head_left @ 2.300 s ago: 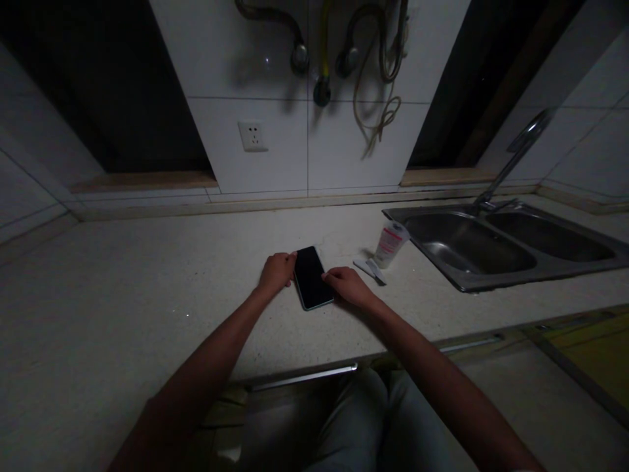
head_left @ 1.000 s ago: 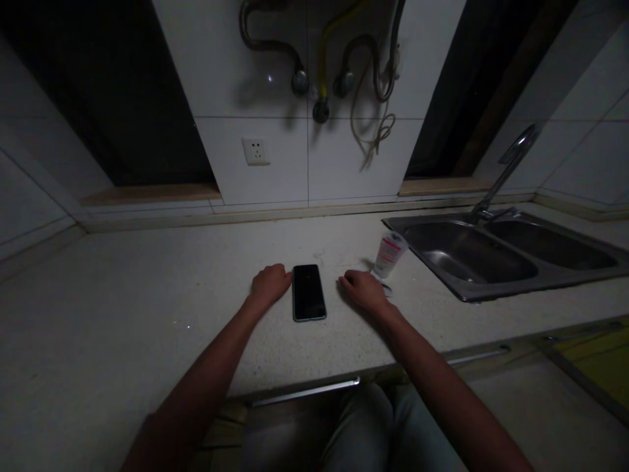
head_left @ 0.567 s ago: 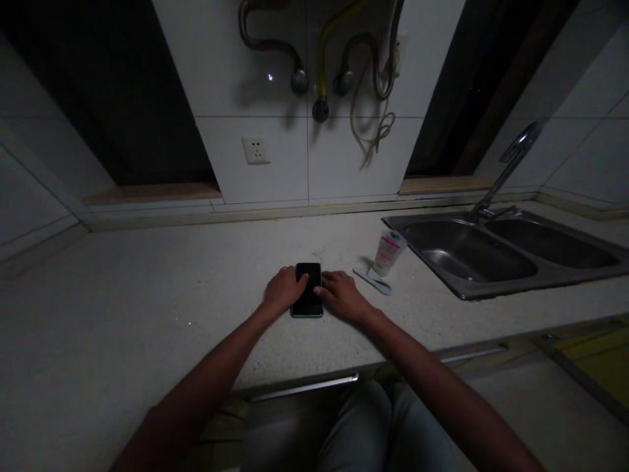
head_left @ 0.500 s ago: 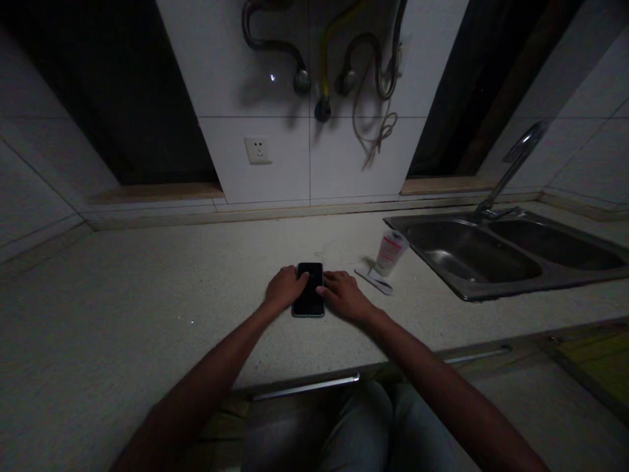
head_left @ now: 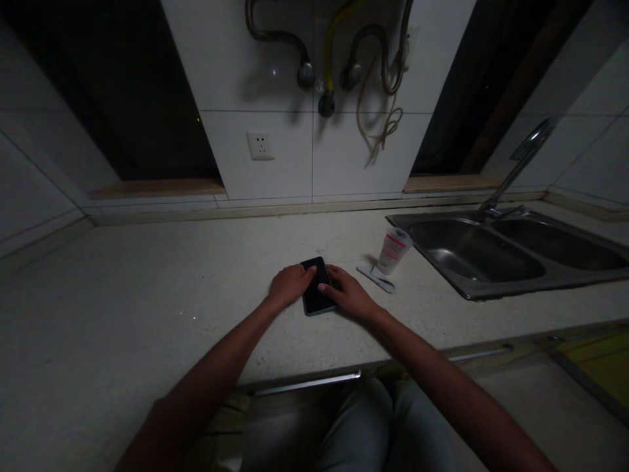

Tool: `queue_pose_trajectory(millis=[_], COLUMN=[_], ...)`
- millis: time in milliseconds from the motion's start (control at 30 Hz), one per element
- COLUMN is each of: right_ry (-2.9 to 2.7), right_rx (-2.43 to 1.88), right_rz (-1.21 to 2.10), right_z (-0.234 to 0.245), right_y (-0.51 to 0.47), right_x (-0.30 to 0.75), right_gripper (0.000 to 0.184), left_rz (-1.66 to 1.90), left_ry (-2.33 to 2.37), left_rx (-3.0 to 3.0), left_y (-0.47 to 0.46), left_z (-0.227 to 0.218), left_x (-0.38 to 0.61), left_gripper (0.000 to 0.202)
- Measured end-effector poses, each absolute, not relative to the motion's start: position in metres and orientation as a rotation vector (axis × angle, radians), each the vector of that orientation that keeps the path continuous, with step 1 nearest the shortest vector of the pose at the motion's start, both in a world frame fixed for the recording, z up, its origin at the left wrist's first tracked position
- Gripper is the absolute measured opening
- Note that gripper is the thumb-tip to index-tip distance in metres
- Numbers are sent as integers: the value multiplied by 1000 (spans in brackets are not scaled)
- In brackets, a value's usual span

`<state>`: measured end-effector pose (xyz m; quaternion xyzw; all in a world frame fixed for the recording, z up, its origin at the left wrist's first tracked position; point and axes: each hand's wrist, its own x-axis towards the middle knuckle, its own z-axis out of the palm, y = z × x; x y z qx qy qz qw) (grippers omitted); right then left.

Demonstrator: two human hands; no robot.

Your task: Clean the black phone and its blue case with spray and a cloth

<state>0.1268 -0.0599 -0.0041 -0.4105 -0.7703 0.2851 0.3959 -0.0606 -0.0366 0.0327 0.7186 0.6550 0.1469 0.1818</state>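
In the head view, a pale speckled worktop [head_left: 147, 282] runs along a white tiled wall [head_left: 265, 177], in dim light. The phone [head_left: 315, 301] lies on it, slightly turned, near the front edge, screen up and dark. The left hand [head_left: 289, 283] grips its left side and the right hand [head_left: 350, 294] its right side, with both thumbs over the screen. To the right stands a cup [head_left: 394, 250] with pink print, leaning a little, and a flat pale item [head_left: 377, 280] lies just beside its base. Farther right, a steel sink [head_left: 466, 290] with 2 basins is set into the worktop, a tap [head_left: 523, 154] at its back. On the wall are a socket [head_left: 260, 145], 2 dark hoses, 1 yellow hose [head_left: 331, 49] and a looped cord [head_left: 381, 139]; the hoses are cut off at the top. 2 dark windows flank this stretch, nothing readable in them. The hands cover parts of the phone's edges, and most fingers are hidden. The flat item is perhaps a folded tool; it is too small and dim to tell. Below, the legs [head_left: 363, 426] fade into shadow.
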Motion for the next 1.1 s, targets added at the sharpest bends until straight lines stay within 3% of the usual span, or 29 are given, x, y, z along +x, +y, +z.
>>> queue_pose_trajectory(millis=[167,367,500,633,733,900,1100], right_ry=[-1671,-1164,-969,-791,-720,-781,-999], right_rx=[-1016,-1068,-1119,-1069,-990,-854,-838], right_rz=[953,1268,1262,1322,1384,1555,1530], right_z=[-15,-19,-15,-11,-7,3,6], right_y=[-53,-48,-47,-46,-47,-56,-60], right_x=[126,123,123,125,125,121,116], right_gripper=[42,72,56,46,46,49,41], left_rz=[452,526,678,973,1123,1018,897], left_ry=[1853,1830,1784,1616,1442,867,684], left_rx=[2048,2030,1959,1670,1373,813,570], left_y=[-36,-39,-38,-32,-28,-32,-37], left_z=[27,25,23,17,15,22,25], left_x=[-60,-59,-58,-57,-52,-45,-46], left_gripper=[48,40,40,64,70,35,30])
